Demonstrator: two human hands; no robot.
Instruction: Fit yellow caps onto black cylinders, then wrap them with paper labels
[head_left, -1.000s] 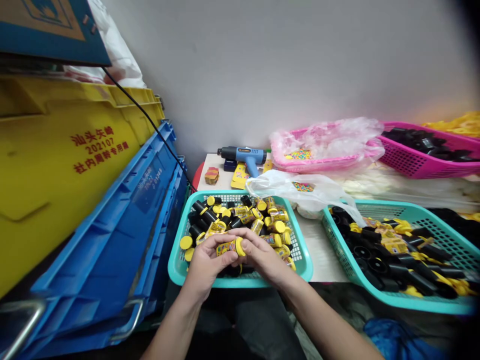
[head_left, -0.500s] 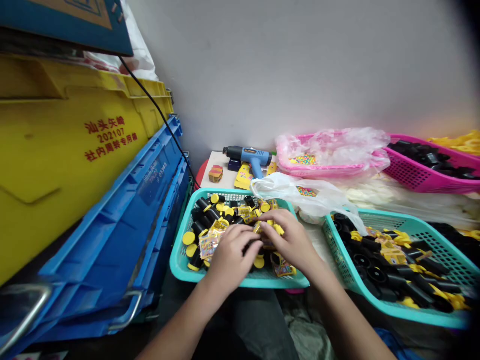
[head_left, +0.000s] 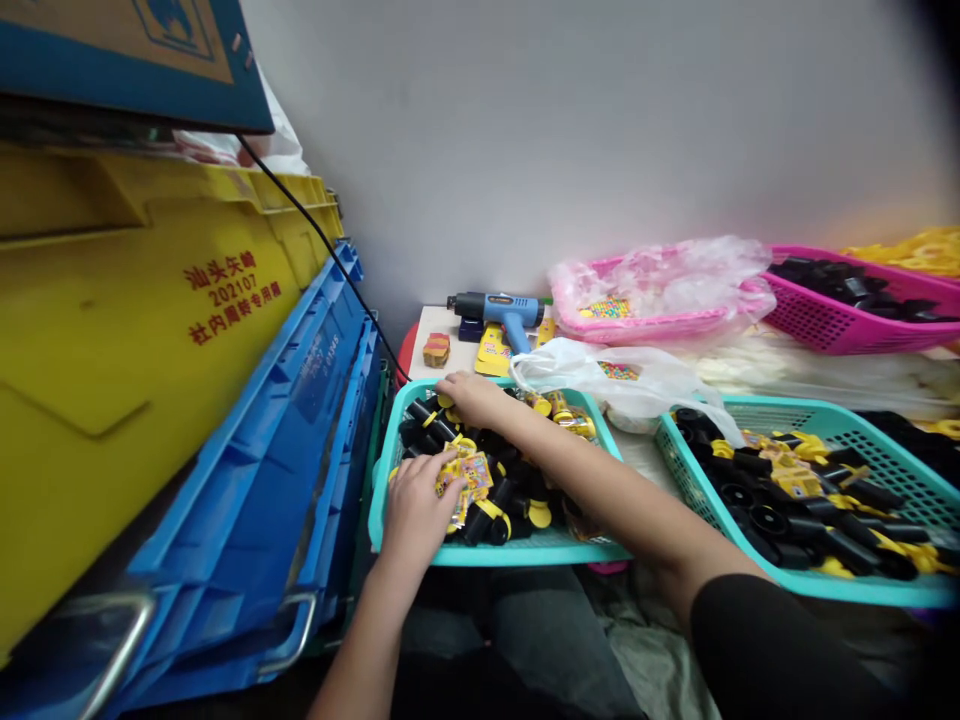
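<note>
My left hand [head_left: 415,510] is down in the near left of a turquoise mesh basket [head_left: 495,552], its fingers on yellow printed sachets [head_left: 469,475]. My right hand [head_left: 469,398] stretches across the basket to its far left corner, resting over black bottles with yellow caps [head_left: 487,522]. Under my right forearm, the bottles in the basket's middle are hidden. I cannot see whether either hand grips anything.
A second turquoise basket [head_left: 810,585] of black bottles and yellow parts stands to the right. Beyond are a white plastic bag [head_left: 600,375], a blue heat gun [head_left: 499,310], and pink [head_left: 637,325] and magenta [head_left: 832,330] baskets. Blue [head_left: 247,480] and yellow [head_left: 127,400] crates stand left.
Both hands were together on a yellow-capped bottle, then over the basket's middle. They have now separated, the right reaching to the far left corner and the left dropping to the near left.
</note>
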